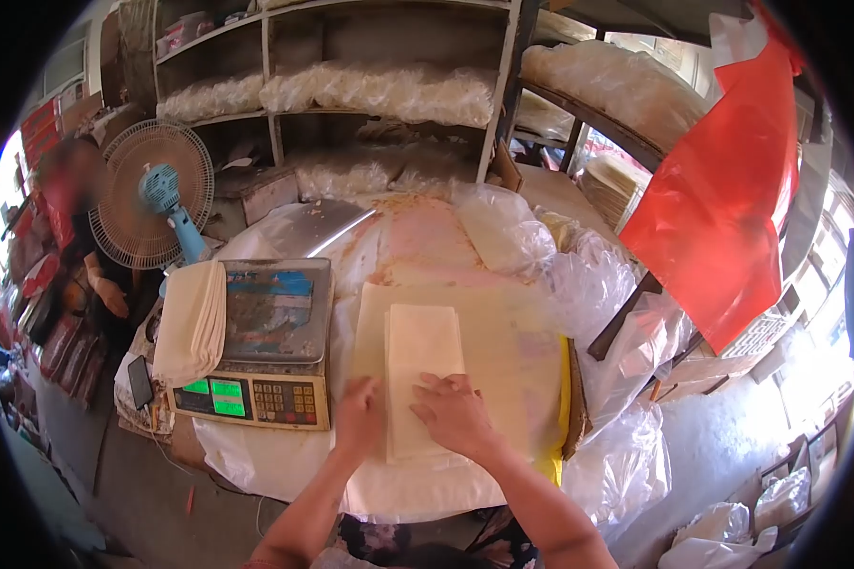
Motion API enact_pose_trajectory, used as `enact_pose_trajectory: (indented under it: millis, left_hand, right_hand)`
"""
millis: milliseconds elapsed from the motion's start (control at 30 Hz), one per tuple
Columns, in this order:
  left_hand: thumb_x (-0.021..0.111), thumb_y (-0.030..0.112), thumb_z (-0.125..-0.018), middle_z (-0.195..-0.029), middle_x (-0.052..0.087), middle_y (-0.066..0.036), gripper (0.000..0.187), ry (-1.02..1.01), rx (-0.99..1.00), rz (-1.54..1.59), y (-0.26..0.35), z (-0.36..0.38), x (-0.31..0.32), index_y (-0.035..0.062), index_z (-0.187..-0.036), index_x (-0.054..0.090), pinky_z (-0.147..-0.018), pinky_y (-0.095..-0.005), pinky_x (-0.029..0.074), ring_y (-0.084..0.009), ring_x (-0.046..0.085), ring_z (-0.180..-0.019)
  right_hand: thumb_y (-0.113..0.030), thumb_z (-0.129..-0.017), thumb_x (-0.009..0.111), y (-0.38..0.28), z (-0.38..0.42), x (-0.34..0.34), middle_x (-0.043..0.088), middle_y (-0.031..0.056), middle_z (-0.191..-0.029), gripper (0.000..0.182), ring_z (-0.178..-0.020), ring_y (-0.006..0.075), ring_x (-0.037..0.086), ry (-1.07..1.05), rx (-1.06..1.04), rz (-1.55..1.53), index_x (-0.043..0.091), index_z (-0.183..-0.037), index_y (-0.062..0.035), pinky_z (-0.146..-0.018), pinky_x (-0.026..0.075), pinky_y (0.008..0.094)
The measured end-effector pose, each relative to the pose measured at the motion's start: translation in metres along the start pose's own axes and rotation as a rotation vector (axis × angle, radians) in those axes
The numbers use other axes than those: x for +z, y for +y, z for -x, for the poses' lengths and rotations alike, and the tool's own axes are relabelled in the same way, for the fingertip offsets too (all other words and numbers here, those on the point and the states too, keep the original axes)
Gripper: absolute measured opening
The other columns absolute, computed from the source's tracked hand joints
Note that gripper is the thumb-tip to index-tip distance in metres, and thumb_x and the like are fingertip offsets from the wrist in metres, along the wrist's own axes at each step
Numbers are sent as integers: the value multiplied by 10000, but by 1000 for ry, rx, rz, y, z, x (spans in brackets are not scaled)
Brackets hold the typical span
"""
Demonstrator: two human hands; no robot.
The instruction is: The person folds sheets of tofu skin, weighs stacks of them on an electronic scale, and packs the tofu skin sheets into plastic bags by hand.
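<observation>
A folded cream sheet (425, 346), long and narrow, lies on a larger, flat stack of pale sheets (512, 351) in front of me. My left hand (359, 415) is at the left edge of the folded sheet, its fingers curled closed. Whatever those fingers may hold is hidden. Across the right part of the folded sheet rests my right hand (454, 412), palm down with the fingers apart. To the left, a digital scale (275, 318) with lit green displays carries a pile of folded cream sheets (192, 322).
A phone (139, 382) lies left of the scale. Behind it stands a fan (157, 194), with another person (85, 237) beyond. Clear plastic bags (588, 280) crowd the table's right side. A red plastic sheet (721, 199) hangs at right. Shelves (380, 100) hold bagged goods.
</observation>
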State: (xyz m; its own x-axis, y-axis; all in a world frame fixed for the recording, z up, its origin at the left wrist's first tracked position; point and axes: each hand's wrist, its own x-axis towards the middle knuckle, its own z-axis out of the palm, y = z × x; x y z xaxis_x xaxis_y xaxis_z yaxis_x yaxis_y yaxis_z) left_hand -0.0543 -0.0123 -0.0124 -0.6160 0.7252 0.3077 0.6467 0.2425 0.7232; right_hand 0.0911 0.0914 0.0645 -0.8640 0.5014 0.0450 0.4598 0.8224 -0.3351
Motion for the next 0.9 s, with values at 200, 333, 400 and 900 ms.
enact_pose_trajectory:
  millis: [200, 333, 400, 900]
  left_hand:
    - [446, 245, -930, -1390, 373, -177, 405, -210, 433, 78, 62, -53, 3, 92, -1304, 468, -1053, -403, 297, -345, 343, -1289]
    - [385, 382, -942, -1450, 255, -190, 495, -364, 497, -400, 56, -49, 29, 100, -1347, 416, -1119, -445, 131, -372, 159, -1364]
    - [350, 434, -939, -1451, 222, -206, 531, -368, 494, -390, 53, -47, 33, 94, -1341, 424, -1113, -486, 110, -392, 129, -1366]
    - [386, 438, -923, -1437, 246, -211, 544, -304, 541, -423, 46, -44, 40, 82, -1332, 430, -1100, -505, 145, -401, 165, -1350]
  right_hand:
    - [-220, -834, 574, 44, -14, -19, 535, 63, -1239, 263, -1133, 320, 466, -43, 17, -393, 634, -1053, -88, -866, 449, 446]
    - [-161, -796, 596, 128, -35, -18, 496, 107, -1280, 290, -1212, 333, 419, 303, 233, -211, 617, -1072, -76, -937, 406, 445]
    - [-155, -787, 596, 165, -40, -28, 461, 130, -1312, 325, -1233, 329, 402, 488, 254, 248, 594, -1097, -56, -984, 356, 464]
    - [-166, -806, 579, 211, -40, -70, 467, 169, -1265, 350, -1046, 325, 548, 327, 396, 254, 561, -1110, 6, -854, 465, 436]
